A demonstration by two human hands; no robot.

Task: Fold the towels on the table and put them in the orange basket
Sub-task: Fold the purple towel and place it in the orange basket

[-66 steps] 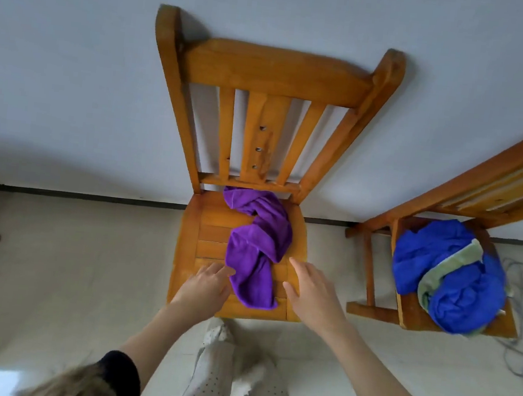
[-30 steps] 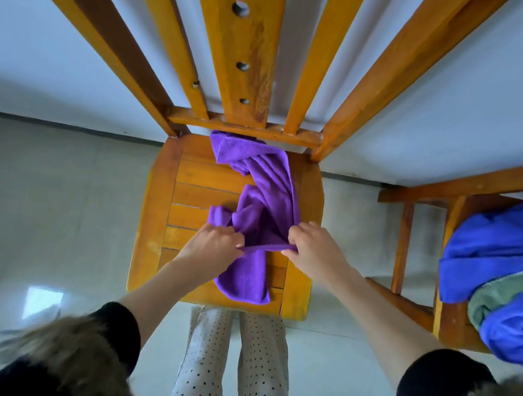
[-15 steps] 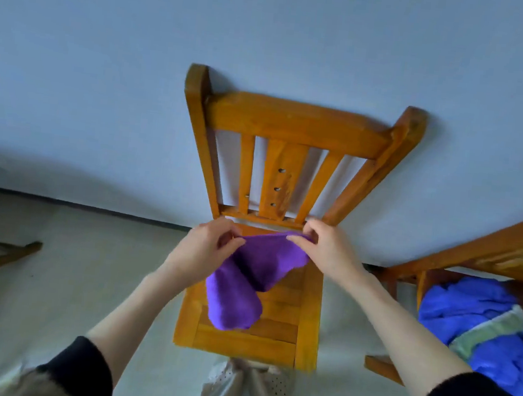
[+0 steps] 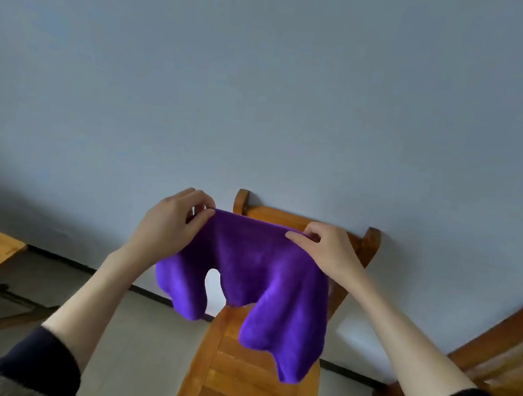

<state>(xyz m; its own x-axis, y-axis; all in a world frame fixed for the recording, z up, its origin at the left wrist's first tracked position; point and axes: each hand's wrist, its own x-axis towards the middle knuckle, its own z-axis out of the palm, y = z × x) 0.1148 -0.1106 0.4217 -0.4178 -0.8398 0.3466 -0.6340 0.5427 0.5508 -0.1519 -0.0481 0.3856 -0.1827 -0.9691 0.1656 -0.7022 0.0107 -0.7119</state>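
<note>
Purple towel (image 4: 254,281) hangs in the air between my hands, in front of the wooden chair (image 4: 250,380), hiding most of its backrest. My left hand (image 4: 169,230) pinches the top left corner between thumb and fingers; my right hand (image 4: 325,253) pinches the top right edge likewise. Lower folds droop bunched, so its full shape is unclear. Another chair (image 4: 509,349) is cut off at right.

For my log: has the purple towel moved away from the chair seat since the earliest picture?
Yes. The purple towel has gone up off the chair seat; the left hand and right hand hold it hanging.
</note>
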